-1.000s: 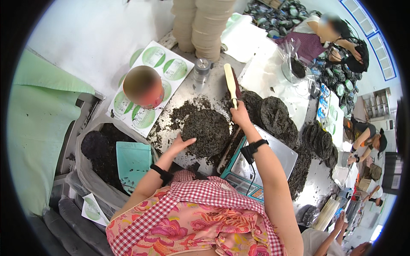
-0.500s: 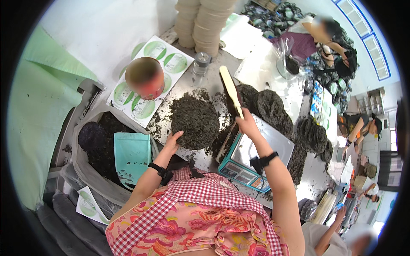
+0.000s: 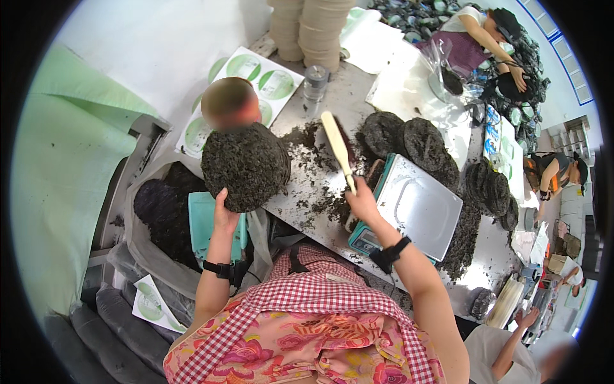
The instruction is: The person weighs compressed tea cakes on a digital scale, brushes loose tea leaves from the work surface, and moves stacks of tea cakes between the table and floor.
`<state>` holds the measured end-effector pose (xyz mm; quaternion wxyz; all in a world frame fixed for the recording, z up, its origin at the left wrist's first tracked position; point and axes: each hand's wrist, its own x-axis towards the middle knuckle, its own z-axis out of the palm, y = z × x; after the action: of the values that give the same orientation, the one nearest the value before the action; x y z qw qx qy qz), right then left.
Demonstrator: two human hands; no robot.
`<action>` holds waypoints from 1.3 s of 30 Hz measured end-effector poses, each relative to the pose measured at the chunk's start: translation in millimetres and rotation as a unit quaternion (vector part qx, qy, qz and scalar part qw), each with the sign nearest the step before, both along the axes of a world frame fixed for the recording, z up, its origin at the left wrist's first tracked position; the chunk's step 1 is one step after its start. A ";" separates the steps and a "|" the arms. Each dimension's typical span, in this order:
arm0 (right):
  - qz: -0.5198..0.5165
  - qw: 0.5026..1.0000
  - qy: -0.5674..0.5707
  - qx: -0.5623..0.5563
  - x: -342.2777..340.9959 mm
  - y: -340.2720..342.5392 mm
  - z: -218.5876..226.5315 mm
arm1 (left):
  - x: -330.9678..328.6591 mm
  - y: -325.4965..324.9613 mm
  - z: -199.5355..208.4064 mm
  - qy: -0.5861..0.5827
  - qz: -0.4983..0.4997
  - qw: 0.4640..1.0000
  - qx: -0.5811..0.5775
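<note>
My left hand (image 3: 226,214) grips the near edge of a round dark cake of dried seaweed (image 3: 246,166), thumb on top. The cake is held up at the table's left edge, partly over the turquoise scoop (image 3: 199,221). In my right hand (image 3: 363,203) is a brush (image 3: 335,142) with a pale handle, its dark bristles facing the table. The brush rests low over loose dark crumbs (image 3: 311,210). Beside that hand sits a scale (image 3: 419,198) with a bare metal pan and turquoise body. More seaweed cakes (image 3: 425,144) lie behind it.
An open plastic bag (image 3: 146,259) of dark flakes stands left of the table. Round green labels on sheets (image 3: 276,83), a blurred red tub (image 3: 246,112), a clear jar (image 3: 315,83) and tall stacks of pale discs (image 3: 318,35) are farther back. A co-worker (image 3: 470,29) works at far right.
My left hand has lifted the seaweed cake off the tabletop and carried it left, toward the bag. My right hand keeps the brush, now a little lower and nearer the crumbs.
</note>
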<state>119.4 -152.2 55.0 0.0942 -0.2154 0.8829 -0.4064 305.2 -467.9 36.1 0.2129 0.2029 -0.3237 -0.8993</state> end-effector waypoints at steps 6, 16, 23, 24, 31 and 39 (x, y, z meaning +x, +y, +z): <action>0.009 0.991 0.035 0.128 -78.6 -43.0 -33.2 | 32.0 -0.8 18.5 0.009 0.075 0.997 -0.005; 0.139 0.974 0.076 0.162 14.9 -31.6 4.0 | 190.3 62.2 1.7 -0.024 0.252 0.967 0.020; 0.174 0.973 0.097 0.119 -15.5 -83.9 -44.0 | 234.1 102.8 11.5 -0.065 0.291 0.953 0.048; 0.167 0.977 0.087 0.102 4.7 -80.0 -40.5 | 243.3 104.4 11.9 -0.058 0.300 0.951 0.045; 0.164 0.903 -0.367 -0.152 127.0 -69.1 -70.5 | 226.0 71.4 17.1 -0.002 0.260 0.965 0.036; 0.105 0.932 -0.292 -0.189 172.3 -91.0 -121.9 | 221.2 20.3 20.2 0.022 0.192 0.981 0.001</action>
<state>291.6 -243.2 -66.9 0.3476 -0.1928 0.6957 -0.5983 526.4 -447.6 56.3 0.3883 0.2413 -0.2735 -0.8463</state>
